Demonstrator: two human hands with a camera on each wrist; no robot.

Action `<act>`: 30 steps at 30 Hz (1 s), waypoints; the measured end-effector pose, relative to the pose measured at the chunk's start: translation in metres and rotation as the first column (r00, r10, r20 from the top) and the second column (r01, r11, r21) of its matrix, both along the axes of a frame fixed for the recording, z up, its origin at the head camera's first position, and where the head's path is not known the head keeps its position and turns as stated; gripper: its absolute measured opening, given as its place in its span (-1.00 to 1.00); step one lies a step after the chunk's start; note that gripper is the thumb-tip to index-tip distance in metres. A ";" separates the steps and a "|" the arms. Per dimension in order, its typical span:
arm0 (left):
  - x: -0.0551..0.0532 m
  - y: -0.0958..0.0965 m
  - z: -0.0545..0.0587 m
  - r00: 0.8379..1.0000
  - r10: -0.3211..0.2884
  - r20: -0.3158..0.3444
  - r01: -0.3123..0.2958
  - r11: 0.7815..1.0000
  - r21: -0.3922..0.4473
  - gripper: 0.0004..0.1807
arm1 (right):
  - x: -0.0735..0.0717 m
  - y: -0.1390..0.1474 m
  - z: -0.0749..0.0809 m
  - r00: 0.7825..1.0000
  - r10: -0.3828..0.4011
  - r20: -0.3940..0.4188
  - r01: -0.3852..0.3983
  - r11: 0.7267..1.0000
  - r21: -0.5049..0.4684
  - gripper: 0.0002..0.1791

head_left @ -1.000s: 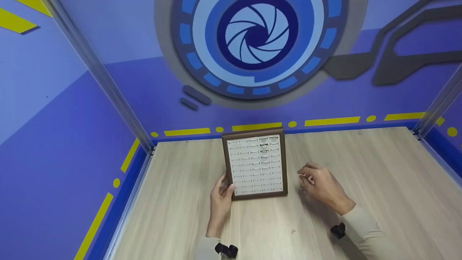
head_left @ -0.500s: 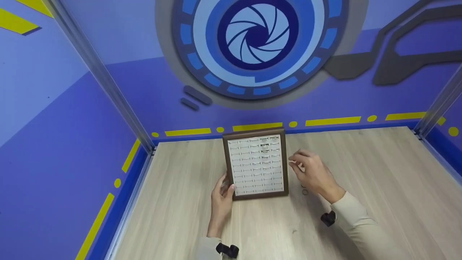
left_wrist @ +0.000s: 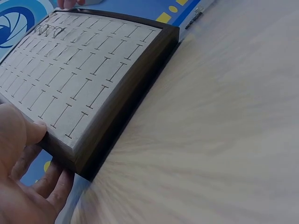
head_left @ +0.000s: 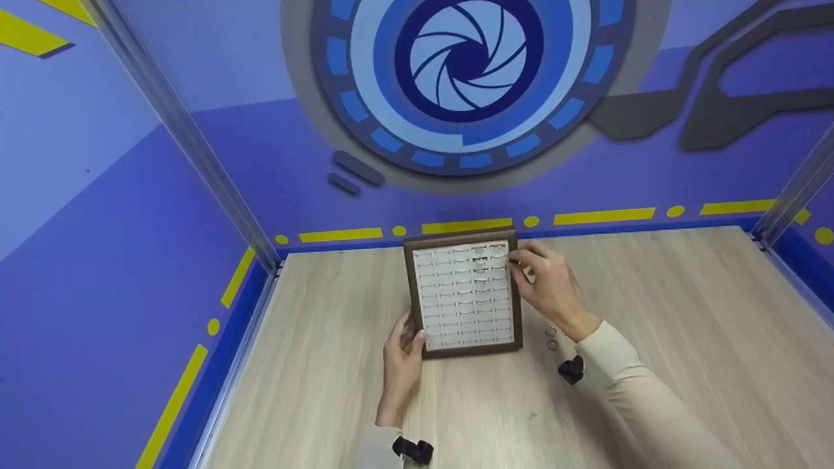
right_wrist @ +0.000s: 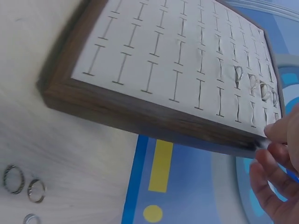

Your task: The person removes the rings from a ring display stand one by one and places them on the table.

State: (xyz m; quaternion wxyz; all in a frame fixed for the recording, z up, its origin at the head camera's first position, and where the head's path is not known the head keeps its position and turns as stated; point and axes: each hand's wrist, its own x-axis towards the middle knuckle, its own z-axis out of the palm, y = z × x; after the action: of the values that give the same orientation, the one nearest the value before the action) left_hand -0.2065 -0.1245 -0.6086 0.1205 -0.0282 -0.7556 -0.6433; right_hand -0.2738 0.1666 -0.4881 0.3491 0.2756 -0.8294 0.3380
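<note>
A brown-framed ring display board [head_left: 466, 299] with a white slotted pad stands tilted on the table. My left hand [head_left: 402, 365] grips its lower left edge, thumb on the front and fingers behind, as the left wrist view also shows. Several rings [right_wrist: 238, 74] sit in slots near the upper right of the pad. My right hand [head_left: 547, 280] is at the board's upper right edge, thumb and fingers pinched together on a small ring, mostly hidden and blurred in the right wrist view. Thumb tip and fingers lie right at the frame beside the upper slots.
Several loose rings [right_wrist: 36, 190] lie on the wooden table [head_left: 326, 378], right of the board. Behind stands a blue patterned wall [head_left: 260, 169]. A metal corner post [head_left: 189, 150] rises at the left. A small mark [head_left: 533, 415] shows on the tabletop near the front.
My right hand has moved up and left from beside the loose rings to the board's upper right edge. The left hand and the board have stayed in place.
</note>
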 end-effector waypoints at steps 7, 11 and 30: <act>-0.001 0.000 -0.001 1.000 0.002 -0.001 -0.002 1.000 -0.018 -0.39 | -0.008 -0.008 0.007 1.000 -0.017 -0.019 0.017 1.000 -0.015 -0.85; -0.001 0.000 -0.001 1.000 0.007 0.002 -0.007 1.000 -0.013 -0.39 | -0.010 -0.009 0.009 0.999 -0.040 -0.020 0.040 0.999 -0.005 -0.86; -0.001 0.000 0.001 1.000 -0.012 0.001 0.012 1.000 0.012 -0.38 | -0.018 -0.018 0.011 0.994 -0.077 -0.072 0.077 0.997 0.004 -0.89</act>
State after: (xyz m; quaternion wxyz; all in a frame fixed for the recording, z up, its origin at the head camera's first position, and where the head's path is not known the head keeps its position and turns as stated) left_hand -0.2079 -0.1246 -0.6079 0.1164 -0.0318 -0.7517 -0.6484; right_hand -0.2919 0.1488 -0.4772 0.3905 0.2567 -0.8274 0.3113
